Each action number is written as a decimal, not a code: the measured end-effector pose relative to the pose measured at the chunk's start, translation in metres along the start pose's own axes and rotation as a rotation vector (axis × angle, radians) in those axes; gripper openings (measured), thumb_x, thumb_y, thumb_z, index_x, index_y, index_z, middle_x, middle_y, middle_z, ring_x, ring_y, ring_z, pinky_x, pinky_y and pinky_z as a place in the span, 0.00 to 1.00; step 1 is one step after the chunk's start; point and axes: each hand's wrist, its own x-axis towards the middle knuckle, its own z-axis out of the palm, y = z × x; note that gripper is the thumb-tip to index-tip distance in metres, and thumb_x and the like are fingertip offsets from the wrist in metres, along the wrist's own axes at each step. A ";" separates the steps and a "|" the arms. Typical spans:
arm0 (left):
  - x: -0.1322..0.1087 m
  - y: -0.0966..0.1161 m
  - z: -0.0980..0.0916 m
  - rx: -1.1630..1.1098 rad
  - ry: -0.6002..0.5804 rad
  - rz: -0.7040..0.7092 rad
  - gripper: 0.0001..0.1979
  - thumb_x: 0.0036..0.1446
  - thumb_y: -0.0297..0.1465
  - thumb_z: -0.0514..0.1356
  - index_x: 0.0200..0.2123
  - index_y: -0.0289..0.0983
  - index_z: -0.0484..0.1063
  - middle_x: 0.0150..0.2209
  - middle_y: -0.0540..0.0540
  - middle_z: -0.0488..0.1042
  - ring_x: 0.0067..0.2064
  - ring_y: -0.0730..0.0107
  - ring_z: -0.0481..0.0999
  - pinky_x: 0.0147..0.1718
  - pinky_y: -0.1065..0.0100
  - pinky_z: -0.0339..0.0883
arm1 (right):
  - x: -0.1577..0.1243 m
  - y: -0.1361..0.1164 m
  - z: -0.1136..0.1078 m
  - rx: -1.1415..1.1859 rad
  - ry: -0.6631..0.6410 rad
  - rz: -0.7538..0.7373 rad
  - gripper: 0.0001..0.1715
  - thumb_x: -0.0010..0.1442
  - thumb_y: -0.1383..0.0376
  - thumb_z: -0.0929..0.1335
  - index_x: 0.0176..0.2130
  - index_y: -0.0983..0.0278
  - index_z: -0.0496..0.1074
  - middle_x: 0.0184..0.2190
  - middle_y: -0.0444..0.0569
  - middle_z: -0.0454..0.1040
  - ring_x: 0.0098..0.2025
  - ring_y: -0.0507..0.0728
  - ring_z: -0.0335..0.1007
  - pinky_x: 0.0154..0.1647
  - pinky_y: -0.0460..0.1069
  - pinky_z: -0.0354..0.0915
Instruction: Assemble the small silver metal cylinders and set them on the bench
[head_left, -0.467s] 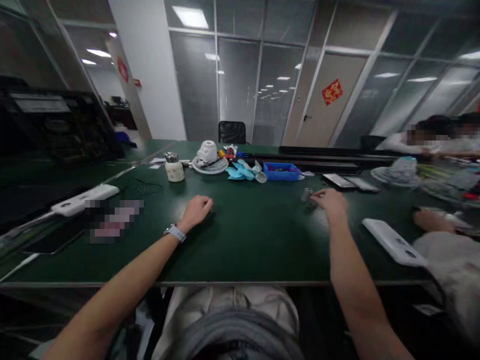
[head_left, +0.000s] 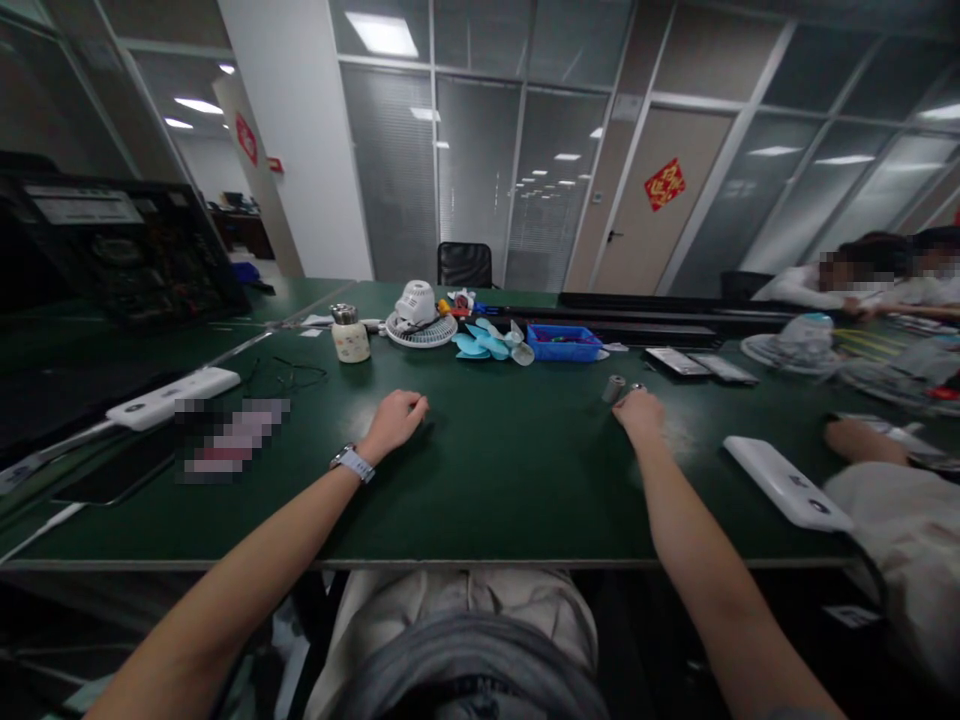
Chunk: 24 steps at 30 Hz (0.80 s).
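My right hand (head_left: pixel 642 412) is low over the green table (head_left: pixel 495 480), its fingers curled round a small grey metal cylinder (head_left: pixel 637 387). Only the top of that cylinder shows past the fingers. Just to its left stands a second small metal cylinder (head_left: pixel 613 388), close to my fingertips. My left hand (head_left: pixel 393 424), with a watch on its wrist, rests on the table left of centre. Its fingers are curled together, and nothing shows in them.
Along the back stand a cream bottle (head_left: pixel 351 338), a white fan (head_left: pixel 415 303), blue fan blades (head_left: pixel 484 342) and a blue tray (head_left: pixel 564 343). White power strips lie at left (head_left: pixel 174 398) and right (head_left: pixel 784 483). A co-worker's arm (head_left: pixel 866 440) rests at the right.
My right hand has shifted left and turned, and its fingers now hide most of one cylinder. The other cylinder stands where it was. My left hand has barely moved.
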 end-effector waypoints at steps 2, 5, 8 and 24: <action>0.000 0.001 -0.001 -0.002 0.009 -0.001 0.23 0.61 0.40 0.45 0.26 0.37 0.75 0.29 0.43 0.76 0.36 0.61 0.72 0.37 0.64 0.61 | -0.004 -0.008 -0.002 -0.010 -0.045 0.034 0.12 0.54 0.70 0.68 0.38 0.73 0.77 0.39 0.66 0.76 0.43 0.66 0.75 0.41 0.54 0.69; 0.000 0.001 -0.001 0.002 0.013 0.002 0.23 0.61 0.39 0.45 0.25 0.37 0.75 0.28 0.43 0.76 0.36 0.61 0.72 0.36 0.64 0.61 | -0.008 -0.014 -0.004 0.056 -0.047 0.000 0.12 0.52 0.70 0.69 0.38 0.69 0.78 0.40 0.62 0.77 0.43 0.66 0.75 0.42 0.55 0.68; 0.000 0.000 -0.001 0.000 0.013 0.001 0.22 0.61 0.39 0.45 0.25 0.37 0.74 0.28 0.43 0.76 0.35 0.62 0.71 0.36 0.65 0.61 | -0.006 -0.010 -0.006 0.221 0.158 -0.053 0.15 0.52 0.68 0.69 0.41 0.63 0.78 0.37 0.56 0.79 0.41 0.63 0.75 0.44 0.55 0.68; 0.001 0.003 0.000 0.006 -0.022 -0.033 0.22 0.60 0.39 0.46 0.25 0.37 0.74 0.28 0.43 0.75 0.35 0.62 0.71 0.35 0.65 0.61 | 0.032 0.009 0.014 0.614 0.352 -0.137 0.19 0.54 0.70 0.66 0.45 0.65 0.78 0.38 0.54 0.80 0.39 0.59 0.76 0.46 0.52 0.67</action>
